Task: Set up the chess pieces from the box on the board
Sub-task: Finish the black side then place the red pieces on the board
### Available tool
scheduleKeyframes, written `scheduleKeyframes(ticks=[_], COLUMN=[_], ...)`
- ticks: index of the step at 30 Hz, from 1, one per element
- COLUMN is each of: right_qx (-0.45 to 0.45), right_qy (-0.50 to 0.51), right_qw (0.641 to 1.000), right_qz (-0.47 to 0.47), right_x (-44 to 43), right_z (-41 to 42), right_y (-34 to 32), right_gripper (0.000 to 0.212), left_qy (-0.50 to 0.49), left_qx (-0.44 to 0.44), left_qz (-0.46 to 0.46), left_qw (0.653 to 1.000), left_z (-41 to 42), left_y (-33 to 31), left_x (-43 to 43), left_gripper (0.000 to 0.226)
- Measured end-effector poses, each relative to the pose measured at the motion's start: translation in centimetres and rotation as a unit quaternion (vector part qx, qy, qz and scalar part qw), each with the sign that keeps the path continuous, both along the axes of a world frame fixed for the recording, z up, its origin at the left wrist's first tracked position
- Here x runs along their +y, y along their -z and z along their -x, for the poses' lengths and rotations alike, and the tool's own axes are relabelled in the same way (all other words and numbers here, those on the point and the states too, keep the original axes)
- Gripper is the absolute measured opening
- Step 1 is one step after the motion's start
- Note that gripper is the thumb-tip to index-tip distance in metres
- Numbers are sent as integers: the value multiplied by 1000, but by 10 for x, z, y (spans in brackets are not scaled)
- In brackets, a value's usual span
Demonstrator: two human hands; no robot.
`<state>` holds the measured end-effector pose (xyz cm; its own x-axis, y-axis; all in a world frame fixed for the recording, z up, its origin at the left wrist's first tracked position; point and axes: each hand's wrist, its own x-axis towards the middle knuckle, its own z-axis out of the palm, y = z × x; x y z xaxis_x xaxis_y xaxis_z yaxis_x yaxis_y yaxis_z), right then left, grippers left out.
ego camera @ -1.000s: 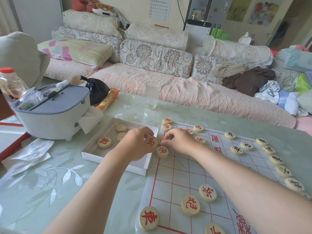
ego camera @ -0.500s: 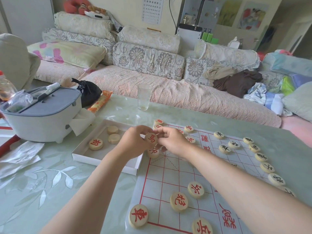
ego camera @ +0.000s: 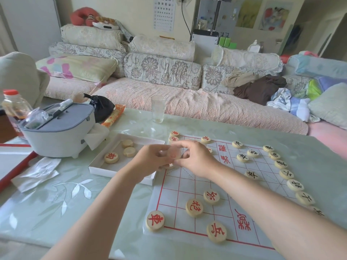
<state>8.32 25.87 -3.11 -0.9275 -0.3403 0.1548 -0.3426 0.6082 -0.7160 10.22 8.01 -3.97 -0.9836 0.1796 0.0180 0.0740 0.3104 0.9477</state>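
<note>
Over the far left corner of the board (ego camera: 187, 186), just beside the white box (ego camera: 120, 170), both hands meet around one round chess piece (ego camera: 173, 154), which is blurred. The left hand (ego camera: 150, 160) has its fingers curled about the piece from the box side. The right hand (ego camera: 196, 159) arches curled fingers onto it from the other side, though through the blur I cannot tell whether it grips or only touches. Three more lie in the box: a red-lettered piece (ego camera: 111, 158) and two blank-faced pieces (ego camera: 129, 152) farther in. Red pieces (ego camera: 194, 207) sit on the near part of the board, black-lettered pieces (ego camera: 286, 174) along its right edge. A clear glass (ego camera: 158, 109) stands beyond on the table (ego camera: 56, 194), with a grey tub (ego camera: 56, 132) to the left.
</note>
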Motion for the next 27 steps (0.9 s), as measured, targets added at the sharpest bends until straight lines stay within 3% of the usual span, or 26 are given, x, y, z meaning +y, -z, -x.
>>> scheduleKeyframes(ticks=[8,13,19,27], right_qx=[-39,-63,-70,-55], right_qy=[-38,-55,-55,-69], right_qw=[995,987,983,974], right_qz=[-89,-136,-161,-210], right_x=[-11,-18,-26,-32], right_z=[-37,-54,-66,-63], right_y=[13,23,32,28], right_gripper=[37,34,31,10], left_qy=[-9,35,83,104], left_qx=[37,16,-39,-25], left_qz=[267,297,325,326], left_qw=[963,954,941,939], left_z=[-36,-67,-96,-92], left_y=[13,13,26,29], left_x=[-24,-41,-39,-47], left_gripper=[39,25,40,28])
